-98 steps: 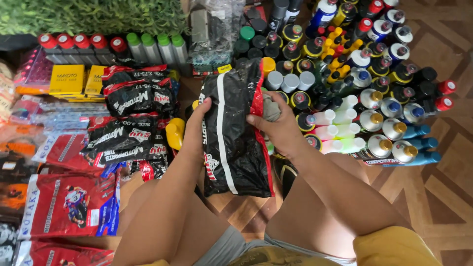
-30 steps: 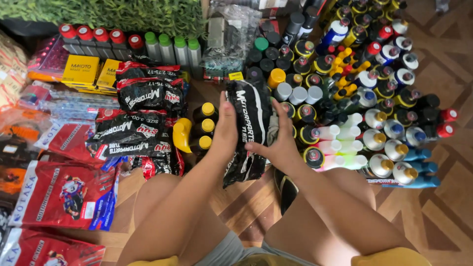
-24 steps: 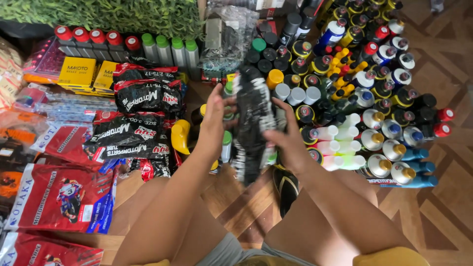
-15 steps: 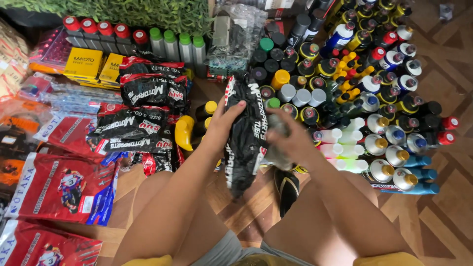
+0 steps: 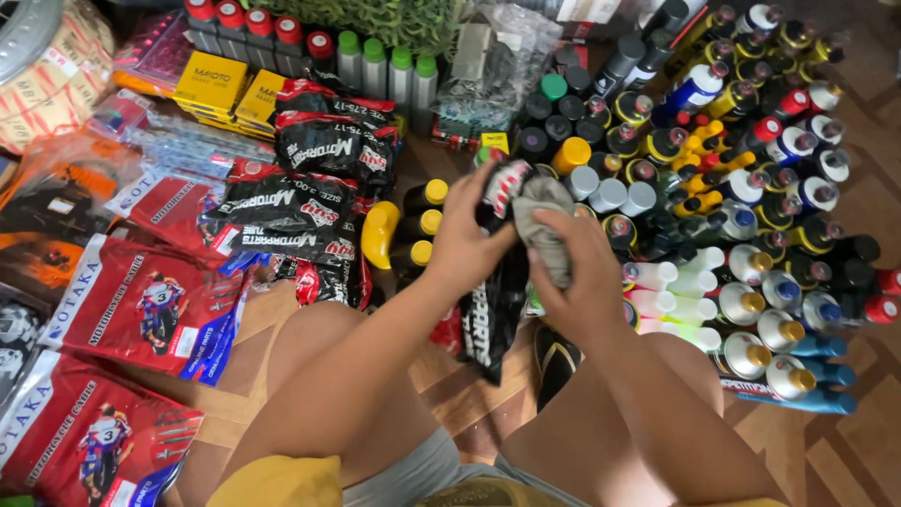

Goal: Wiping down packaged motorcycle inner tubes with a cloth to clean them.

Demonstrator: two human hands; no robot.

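two hands meet over the middle of the floor, both closed on things. the left hand [image 5: 465, 246] grips the upper part of a black plastic-wrapped package [image 5: 493, 314] with red and white printing, holding it upright so that its lower end hangs down between the person's bare knees. the right hand [image 5: 582, 282] is closed around a crumpled grey cloth [image 5: 546, 221], which is pressed against the top of the package. just left of the hands stand a few dark bottles with yellow caps [image 5: 424, 225] and a yellow curved bottle [image 5: 379, 235]. further left lies a pile of similar black wrapped packages [image 5: 310, 178], and beyond that red flat packs [image 5: 141, 300] showing a motorcycle rider, spread across the wooden floor [image 5: 450, 394]. to the right of the hands is a dense crowd of spray cans [image 5: 751, 188] standing upright, with caps in many colours, and some cans with gold tops [image 5: 779, 347] lying on their sides. a dark sandal [image 5: 554, 361] lies on the floor just under the right forearm. at the far edge stand grey bottles with red and green caps [image 5: 366, 56] and some yellow boxes [image 5: 211, 80].
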